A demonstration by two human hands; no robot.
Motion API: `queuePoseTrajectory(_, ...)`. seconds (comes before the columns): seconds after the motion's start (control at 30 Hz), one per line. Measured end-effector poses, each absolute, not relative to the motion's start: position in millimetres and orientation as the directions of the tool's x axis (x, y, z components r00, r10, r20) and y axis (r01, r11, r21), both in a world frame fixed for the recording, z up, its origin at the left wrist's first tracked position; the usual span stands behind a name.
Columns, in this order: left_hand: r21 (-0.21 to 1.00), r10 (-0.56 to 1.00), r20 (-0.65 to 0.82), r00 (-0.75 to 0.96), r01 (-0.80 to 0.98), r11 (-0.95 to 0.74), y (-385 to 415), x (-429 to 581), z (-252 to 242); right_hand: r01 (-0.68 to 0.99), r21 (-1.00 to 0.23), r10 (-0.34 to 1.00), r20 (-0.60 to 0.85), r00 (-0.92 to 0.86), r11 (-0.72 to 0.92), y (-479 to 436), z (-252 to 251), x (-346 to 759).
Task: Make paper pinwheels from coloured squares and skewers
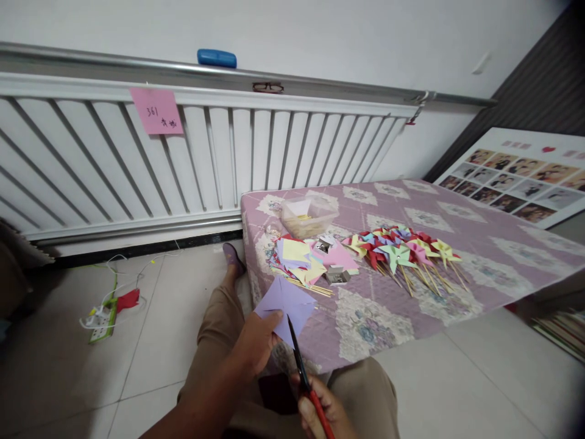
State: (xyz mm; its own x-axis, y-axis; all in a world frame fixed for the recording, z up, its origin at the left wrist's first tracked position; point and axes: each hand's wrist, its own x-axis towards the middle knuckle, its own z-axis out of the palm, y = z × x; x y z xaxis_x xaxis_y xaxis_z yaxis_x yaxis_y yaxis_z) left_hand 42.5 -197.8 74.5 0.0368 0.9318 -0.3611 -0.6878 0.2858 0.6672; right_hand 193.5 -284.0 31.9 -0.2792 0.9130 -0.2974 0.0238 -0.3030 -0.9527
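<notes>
Just nearer than the paper pile (295, 256) on the cloth-covered tabletop (423, 341), lavender square (298, 299) pinched in left hand (259, 342), thumb on top. Right hand (329, 399) wrapped around red-handled scissors (300, 366), blade tip at the square. Behind pile: translucent box (308, 227). Right of pile: pinwheels (398, 255). At pile's near edge: thin sticks (315, 288).

At bottom centre, the left hand (259, 341) holds a paper square (274, 296) below the paper sheets (295, 252), with the right hand's (322, 407) scissors (300, 364) at its lower edge. On the table (372, 332), the sheets lie left of the pinwheels (398, 255) and before a plastic box (307, 225). A radiator (272, 146) stands behind, upper left; a power strip (101, 326) lies on the floor (169, 329), lower left.
</notes>
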Motion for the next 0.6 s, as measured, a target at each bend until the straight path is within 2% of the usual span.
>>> queuePoseTrajectory(0.13, 0.672, 0.937, -0.347, 0.044, -0.685, 0.281, -197.7, 43.1, 73.5, 0.009, -0.932, 0.882, -0.347, -0.319, -0.363, -282.6, 32.5, 195.3)
queuePoseTrajectory(0.37, 0.668, 0.937, -0.344, 0.056, -0.686, 0.286, -198.3, 43.4, 73.0, 0.040, -0.941, 0.884, -0.329, -0.333, -0.336, -283.1, 30.7, 198.9)
queuePoseTrajectory(0.6, 0.697, 0.926, -0.374, 0.044, -0.646, 0.312, -196.9, 43.7, 70.6, 0.053, -0.980, 0.935, -0.200, -0.292, -0.193, -278.3, 28.4, 204.4)
